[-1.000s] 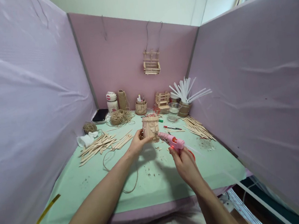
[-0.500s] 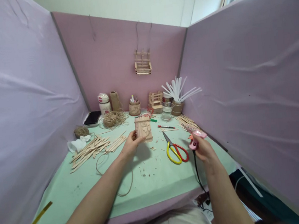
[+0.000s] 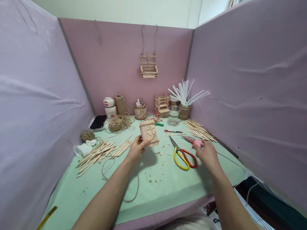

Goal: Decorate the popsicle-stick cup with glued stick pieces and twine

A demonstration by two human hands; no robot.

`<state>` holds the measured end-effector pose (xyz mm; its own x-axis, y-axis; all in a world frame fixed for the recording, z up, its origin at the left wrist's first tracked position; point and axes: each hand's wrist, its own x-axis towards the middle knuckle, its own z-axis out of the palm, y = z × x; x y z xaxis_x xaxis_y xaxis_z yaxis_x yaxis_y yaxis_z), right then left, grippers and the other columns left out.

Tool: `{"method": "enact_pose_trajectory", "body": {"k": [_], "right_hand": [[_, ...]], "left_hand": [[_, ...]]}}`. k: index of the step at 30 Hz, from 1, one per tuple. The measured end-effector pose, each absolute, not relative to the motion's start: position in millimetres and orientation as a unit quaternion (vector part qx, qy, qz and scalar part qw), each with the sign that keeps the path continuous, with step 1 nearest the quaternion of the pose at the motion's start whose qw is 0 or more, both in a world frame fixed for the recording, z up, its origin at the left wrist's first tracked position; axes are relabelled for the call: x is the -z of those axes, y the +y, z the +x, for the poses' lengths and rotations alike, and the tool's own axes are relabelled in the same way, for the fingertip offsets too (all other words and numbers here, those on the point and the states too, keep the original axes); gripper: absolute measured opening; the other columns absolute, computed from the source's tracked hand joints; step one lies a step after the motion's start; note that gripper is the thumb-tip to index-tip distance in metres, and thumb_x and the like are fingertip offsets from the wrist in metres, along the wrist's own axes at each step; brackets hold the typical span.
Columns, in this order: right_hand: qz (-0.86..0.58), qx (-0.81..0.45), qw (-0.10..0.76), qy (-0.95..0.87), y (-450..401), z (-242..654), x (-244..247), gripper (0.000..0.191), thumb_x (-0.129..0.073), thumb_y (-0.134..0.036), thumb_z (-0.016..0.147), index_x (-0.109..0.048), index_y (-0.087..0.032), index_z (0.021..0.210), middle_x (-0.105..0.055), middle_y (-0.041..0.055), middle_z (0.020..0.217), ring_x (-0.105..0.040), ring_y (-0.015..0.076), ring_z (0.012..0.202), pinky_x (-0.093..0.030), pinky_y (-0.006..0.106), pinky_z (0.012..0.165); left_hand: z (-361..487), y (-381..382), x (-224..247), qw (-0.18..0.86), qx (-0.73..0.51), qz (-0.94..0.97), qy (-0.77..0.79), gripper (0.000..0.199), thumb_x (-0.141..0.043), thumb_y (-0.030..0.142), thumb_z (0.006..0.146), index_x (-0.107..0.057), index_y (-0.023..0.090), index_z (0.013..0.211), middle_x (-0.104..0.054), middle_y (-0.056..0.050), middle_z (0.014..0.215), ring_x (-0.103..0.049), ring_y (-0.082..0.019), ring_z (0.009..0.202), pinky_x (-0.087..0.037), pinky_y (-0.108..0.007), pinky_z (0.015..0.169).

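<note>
My left hand [image 3: 137,149] grips the lower left edge of a small wooden craft piece [image 3: 149,133], held upright above the table. Its face bears a raised petal-like pattern, with strips along the top and bottom. On the right, my right hand [image 3: 207,154] has its fingers on a pink hot glue gun [image 3: 197,142], which lies low at the table with its nozzle pointing left. The hand hides part of the handle. Between the hands, scissors [image 3: 184,157] with one yellow and one red handle rest with blades partly open.
Wooden sticks lie in piles at left [image 3: 98,153] and right [image 3: 199,129]. Behind stand a clear cup of water [image 3: 174,115], a pot of white glue sticks [image 3: 185,111], a twine bundle [image 3: 119,123], a bottle [image 3: 110,108] and a phone [image 3: 98,122]. A pen [image 3: 173,131] lies near the scissors.
My right hand has lowered the glue gun and turned it, so its nozzle now points left near the table. My left hand still holds the wooden piece in much the same place.
</note>
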<state>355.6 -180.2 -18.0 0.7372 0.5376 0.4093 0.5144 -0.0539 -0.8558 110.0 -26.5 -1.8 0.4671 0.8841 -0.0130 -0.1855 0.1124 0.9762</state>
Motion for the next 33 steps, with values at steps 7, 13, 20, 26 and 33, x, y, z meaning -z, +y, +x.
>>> {"method": "enact_pose_trajectory", "body": {"k": [7, 13, 20, 26, 33], "right_hand": [[-0.631, -0.033, 0.601, -0.49, -149, 266, -28, 0.025, -0.056, -0.04, 0.083, -0.067, -0.018, 0.086, -0.07, 0.0068, 0.089, -0.061, 0.0194, 0.084, -0.045, 0.034, 0.08], [-0.607, -0.099, 0.64, -0.461, -118, 247, -29, 0.028, -0.058, -0.042, 0.08, -0.065, -0.016, 0.09, -0.069, 0.0071, 0.089, -0.061, 0.0179, 0.079, -0.046, 0.031, 0.073], [-0.592, -0.103, 0.644, -0.475, -109, 245, -26, 0.023, -0.059, -0.04, 0.079, -0.063, -0.017, 0.082, -0.065, 0.0039, 0.081, -0.057, 0.0156, 0.073, -0.046, 0.028, 0.068], [-0.596, -0.08, 0.62, -0.503, -111, 249, -28, 0.018, -0.056, -0.036, 0.082, -0.06, -0.019, 0.077, -0.061, 0.0021, 0.078, -0.055, 0.0153, 0.073, -0.043, 0.028, 0.068], [-0.584, -0.11, 0.646, -0.479, -111, 254, -29, 0.02, -0.055, -0.038, 0.083, -0.06, -0.018, 0.086, -0.062, 0.0034, 0.085, -0.056, 0.0162, 0.077, -0.044, 0.029, 0.07]], "left_hand": [[113, -33, -1, 0.684, -0.397, 0.529, 0.309, 0.052, -0.075, 0.035, 0.06, -0.057, 0.019, 0.106, -0.065, -0.01, 0.109, -0.059, -0.017, 0.083, -0.031, -0.024, 0.055], [114, -35, -3, 0.681, -0.398, 0.534, 0.304, 0.052, -0.075, 0.036, 0.06, -0.057, 0.019, 0.106, -0.066, -0.01, 0.109, -0.061, -0.017, 0.082, -0.032, -0.023, 0.054], [114, -35, 0, 0.698, -0.401, 0.522, 0.282, 0.055, -0.08, 0.034, 0.058, -0.057, 0.018, 0.106, -0.065, -0.012, 0.114, -0.061, -0.023, 0.1, -0.044, -0.028, 0.072], [114, -34, 2, 0.684, -0.4, 0.539, 0.286, 0.055, -0.079, 0.035, 0.059, -0.057, 0.016, 0.106, -0.066, -0.012, 0.111, -0.062, -0.024, 0.098, -0.045, -0.029, 0.072], [113, -35, 2, 0.688, -0.395, 0.536, 0.287, 0.054, -0.079, 0.035, 0.061, -0.056, 0.017, 0.107, -0.066, -0.011, 0.109, -0.061, -0.024, 0.1, -0.043, -0.028, 0.071]]}}
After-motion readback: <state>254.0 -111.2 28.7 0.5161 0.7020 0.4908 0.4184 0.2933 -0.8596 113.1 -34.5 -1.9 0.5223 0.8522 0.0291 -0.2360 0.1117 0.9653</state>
